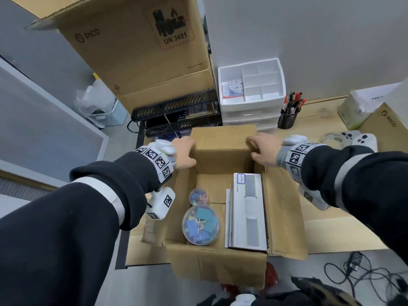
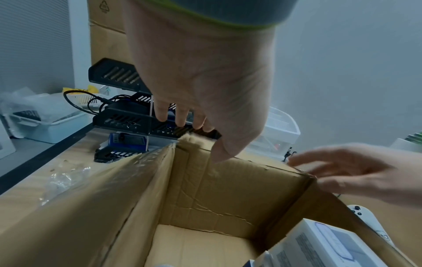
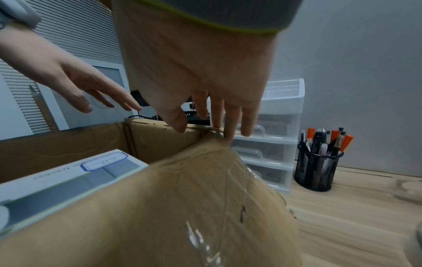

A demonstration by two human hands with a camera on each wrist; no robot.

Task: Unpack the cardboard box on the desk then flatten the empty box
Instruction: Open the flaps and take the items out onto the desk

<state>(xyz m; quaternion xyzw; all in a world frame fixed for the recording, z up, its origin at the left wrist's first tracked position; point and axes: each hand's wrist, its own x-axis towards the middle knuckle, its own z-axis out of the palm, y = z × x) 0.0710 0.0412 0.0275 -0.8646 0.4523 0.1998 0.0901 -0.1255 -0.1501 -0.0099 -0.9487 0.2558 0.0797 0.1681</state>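
Observation:
An open cardboard box (image 1: pixel 218 266) stands on the wooden desk (image 1: pixel 344 230) with its flaps spread outward. Inside lie a large clear tub of binder clips (image 1: pixel 201 225), a smaller tub (image 1: pixel 198 196) and a long white-grey tracker box (image 1: pixel 248 210). My left hand (image 1: pixel 183 151) rests on the far left corner, with its fingers over the far flap (image 1: pixel 223 138) and its thumb on the inner wall (image 2: pixel 217 189). My right hand (image 1: pixel 262 149) touches the far right corner with straight fingers (image 3: pixel 230 126). Neither hand holds anything.
Behind the box are black racks (image 1: pixel 176 111), a large PICO carton (image 1: pixel 143 47), a white drawer unit (image 1: pixel 251 93) and a mesh pen cup (image 1: pixel 287 118). Game controllers (image 1: pixel 362 138) and another carton (image 1: pixel 386 122) lie to the right. Cables (image 1: pixel 357 268) trail on the floor.

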